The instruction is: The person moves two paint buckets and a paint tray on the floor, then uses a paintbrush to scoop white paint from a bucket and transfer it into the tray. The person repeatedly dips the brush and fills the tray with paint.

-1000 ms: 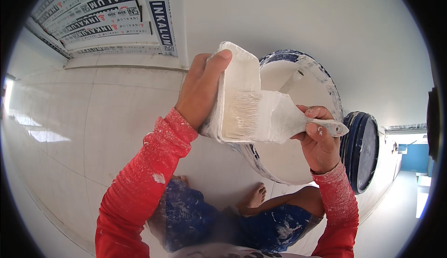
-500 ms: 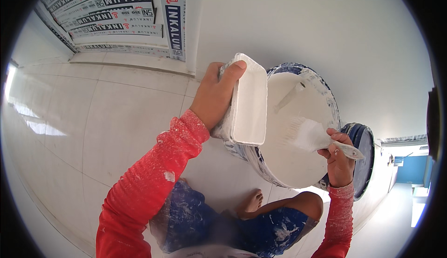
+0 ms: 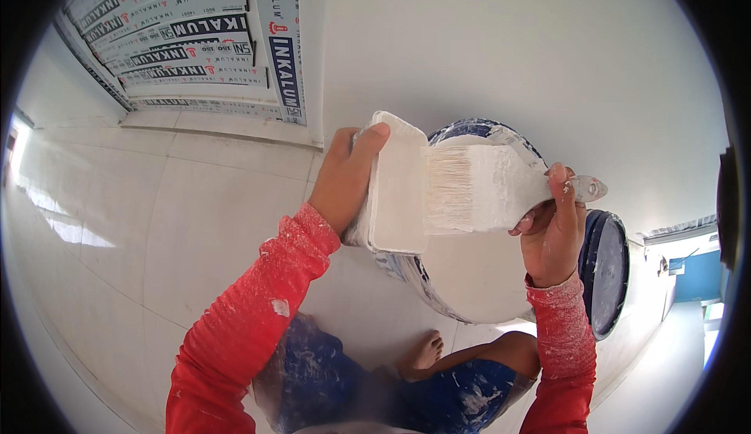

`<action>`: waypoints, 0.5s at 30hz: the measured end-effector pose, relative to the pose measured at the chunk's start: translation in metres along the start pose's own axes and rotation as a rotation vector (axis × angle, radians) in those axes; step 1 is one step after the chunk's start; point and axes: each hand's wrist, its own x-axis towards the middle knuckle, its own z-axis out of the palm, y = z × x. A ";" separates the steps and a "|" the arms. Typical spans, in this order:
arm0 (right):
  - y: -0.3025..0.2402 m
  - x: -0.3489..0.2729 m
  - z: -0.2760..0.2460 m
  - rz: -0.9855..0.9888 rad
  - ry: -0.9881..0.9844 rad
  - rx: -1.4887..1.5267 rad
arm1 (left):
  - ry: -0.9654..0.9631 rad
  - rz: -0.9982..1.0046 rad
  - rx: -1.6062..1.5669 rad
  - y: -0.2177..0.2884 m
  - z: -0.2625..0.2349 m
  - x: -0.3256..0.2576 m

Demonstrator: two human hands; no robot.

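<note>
My left hand (image 3: 348, 172) grips a white rectangular paint tray (image 3: 399, 191) by its left rim, thumb over the edge. The tray is tilted, its hollow facing up and its walls coated white. In my right hand (image 3: 554, 230) is a wide paintbrush (image 3: 489, 187), held by its white-smeared handle. Its bristles point left and reach the tray's right rim; whether they touch it I cannot tell. Beneath both lies a large round bucket (image 3: 477, 281) of white paint, with smears around its dark blue rim. The brush hides much of the paint surface.
A dark blue round lid (image 3: 609, 273) stands right of the bucket. A pale wall (image 3: 501, 50) rises behind it. To the upper left is a door-like panel covered in printed film (image 3: 188, 35). Pale tiles (image 3: 211, 207) cover the floor, where my bare foot (image 3: 424, 353) rests.
My right hand has raised the brush from over the paint and brought it left, against or close to the tray. The tray has shifted slightly left and down in view.
</note>
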 end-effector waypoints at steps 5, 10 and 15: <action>0.015 -0.006 0.018 0.168 -0.070 0.015 | -0.038 0.018 -0.031 -0.011 -0.003 0.010; 0.038 -0.014 0.018 0.241 -0.121 0.139 | -0.072 0.002 -0.045 -0.017 -0.006 0.014; 0.052 -0.024 0.016 0.284 -0.102 0.168 | -0.084 -0.028 -0.108 -0.016 -0.005 0.012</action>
